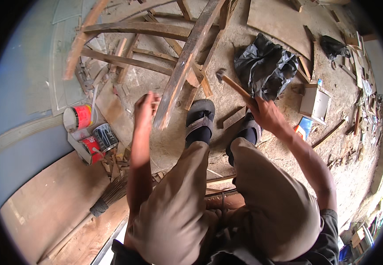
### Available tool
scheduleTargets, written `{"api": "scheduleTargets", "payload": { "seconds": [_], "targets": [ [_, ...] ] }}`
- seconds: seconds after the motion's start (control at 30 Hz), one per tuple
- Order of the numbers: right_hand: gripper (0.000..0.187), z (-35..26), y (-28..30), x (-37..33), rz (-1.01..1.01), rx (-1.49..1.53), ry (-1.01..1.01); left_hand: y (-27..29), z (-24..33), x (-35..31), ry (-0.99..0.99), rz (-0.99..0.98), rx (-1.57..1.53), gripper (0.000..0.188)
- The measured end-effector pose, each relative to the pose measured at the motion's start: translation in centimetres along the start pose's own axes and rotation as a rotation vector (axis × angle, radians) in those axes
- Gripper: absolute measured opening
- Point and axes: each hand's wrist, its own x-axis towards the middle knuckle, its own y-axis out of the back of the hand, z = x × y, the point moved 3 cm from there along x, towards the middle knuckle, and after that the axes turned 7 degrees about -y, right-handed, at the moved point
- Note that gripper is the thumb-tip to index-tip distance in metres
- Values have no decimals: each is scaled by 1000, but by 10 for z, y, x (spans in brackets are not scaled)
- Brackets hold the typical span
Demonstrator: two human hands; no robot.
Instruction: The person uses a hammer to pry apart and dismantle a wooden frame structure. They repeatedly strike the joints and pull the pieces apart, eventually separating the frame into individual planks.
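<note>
A hammer (235,84) with a wooden handle is gripped in my right hand (266,115), its dark head pointing up and left over the floor. My left hand (145,107) is raised just left of the near end of a thick wooden beam (186,66). Its fingers are curled together and slightly blurred; whatever they pinch is too small to make out. The beam belongs to a wooden frame with crosspieces (140,29) standing in front of me. Between the hammer and my feet lies a short wood block (234,118).
Crumpled black plastic (266,64) lies beyond my right hand. Paint cans (105,137) stand at the left by a blue wall, with a broom (109,194) nearer. To the right are a white box (316,104) and scattered wood scraps. My sandaled feet are below the frame.
</note>
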Motion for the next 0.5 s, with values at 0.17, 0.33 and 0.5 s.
{"api": "scheduleTargets", "payload": {
  "seconds": [0.17,0.33,0.5],
  "targets": [
    [26,24,7,-64,282,81,101,-29,142,-64,-368,-341,238,68],
    [29,-15,79,-110,418,146,120,-100,163,-53,-583,-420,1192,70],
    [38,-67,181,-209,543,261,46,-85,192,-83,-517,-646,1185,59]
  ]
}}
